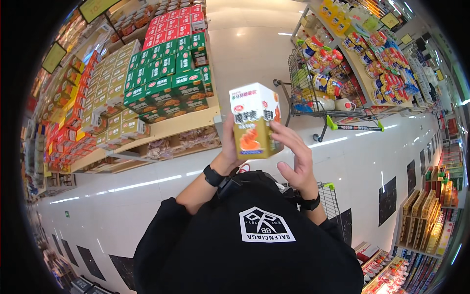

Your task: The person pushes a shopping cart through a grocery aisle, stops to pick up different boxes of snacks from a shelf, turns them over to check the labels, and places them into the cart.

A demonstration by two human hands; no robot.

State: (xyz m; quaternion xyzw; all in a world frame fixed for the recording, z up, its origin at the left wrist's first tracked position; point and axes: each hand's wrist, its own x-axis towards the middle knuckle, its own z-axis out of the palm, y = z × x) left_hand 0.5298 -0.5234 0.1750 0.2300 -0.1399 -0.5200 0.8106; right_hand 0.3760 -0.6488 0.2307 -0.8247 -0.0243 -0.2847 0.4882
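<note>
A white and gold cardboard food box (253, 121), printed with a picture of food and some writing, is held upright in front of my chest. My left hand (229, 145) grips its left side, the thumb running along the edge. At the box's right side is my right hand (295, 156), its fingertips at or near the lower right face and its thumb spread away; whether they touch is unclear. Ahead to the left, green boxes (165, 79), red boxes (172, 27) and gold boxes (114, 81) are stacked on a wooden display shelf (172, 126).
A wire shopping cart (312, 92) filled with bottles and jars stands ahead to the right, beside a shelf of snack packs (389, 70). Part of another wire cart (330, 198) shows near my right forearm. More stocked shelves (422, 220) stand at the far right.
</note>
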